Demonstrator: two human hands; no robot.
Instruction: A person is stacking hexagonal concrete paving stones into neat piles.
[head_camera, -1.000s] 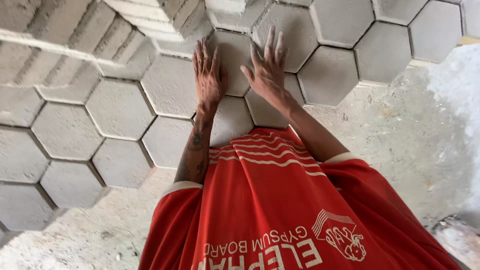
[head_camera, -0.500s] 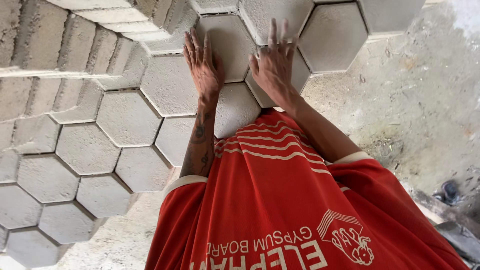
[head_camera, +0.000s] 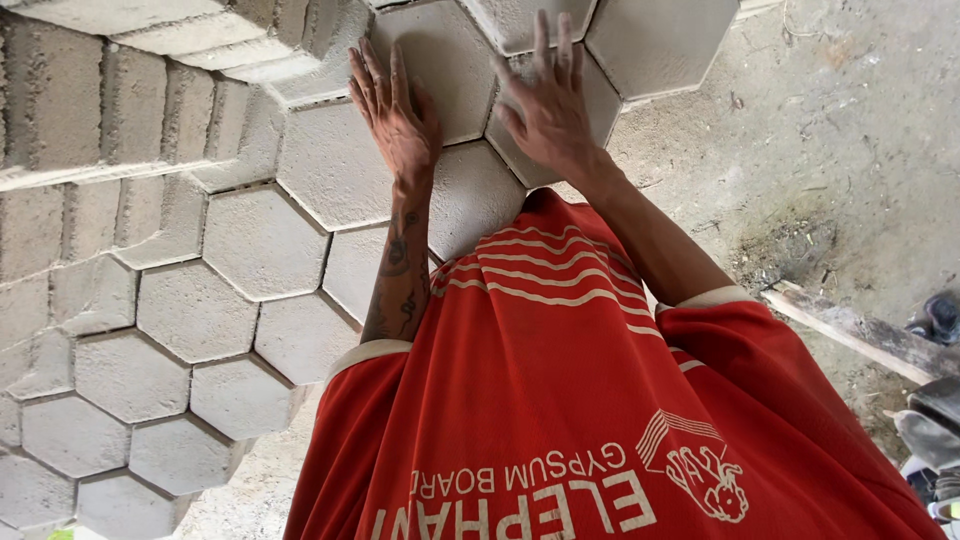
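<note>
Left hand flat, fingers spread, pressing on grey hexagonal paver. Right hand flat, open, on adjoining paver. Hands apart, gripping nothing. Honeycomb paving spreads left; rectangular blocks beyond. Bare dirt floor at right edge; wooden plank nearby. Red shirt blocks foreground.

The hexagonal pavers lie edge to edge, leaving only thin joints between them, too narrow for a finger. Both hands rest flat on pavers: the left hand and the right hand sit near each other with a strip of bare paver between. A stack of rectangular blocks rises along the left side and closes that way. To the right, the rough concrete floor lies open as far as a wooden plank lying at the lower right.
</note>
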